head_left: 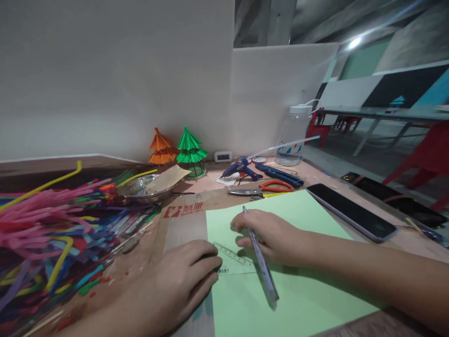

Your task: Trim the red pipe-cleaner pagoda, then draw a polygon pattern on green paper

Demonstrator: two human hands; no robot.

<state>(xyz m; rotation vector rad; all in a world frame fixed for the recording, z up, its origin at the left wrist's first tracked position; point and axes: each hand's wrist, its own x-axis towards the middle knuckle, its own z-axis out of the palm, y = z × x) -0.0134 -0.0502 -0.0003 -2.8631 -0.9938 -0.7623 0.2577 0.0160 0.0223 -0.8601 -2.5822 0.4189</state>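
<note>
A light green sheet of paper (pixel 298 281) lies on the desk in front of me. On its left part rests a clear plastic ruler (pixel 233 255). My left hand (pixel 175 285) lies flat, fingers pressing the ruler's left end at the paper's edge. My right hand (pixel 270 236) is closed round a pen (pixel 261 262), whose far end sticks up above my fingers over the paper near the ruler.
A heap of coloured pipe cleaners (pixel 45 224) fills the left. Behind are a metal bowl (pixel 143 187), orange (pixel 161 147) and green (pixel 190 150) paper trees, a blue glue gun (pixel 242 171), orange-handled scissors (pixel 266 188), a plastic jar (pixel 293 135) and a phone (pixel 351 210).
</note>
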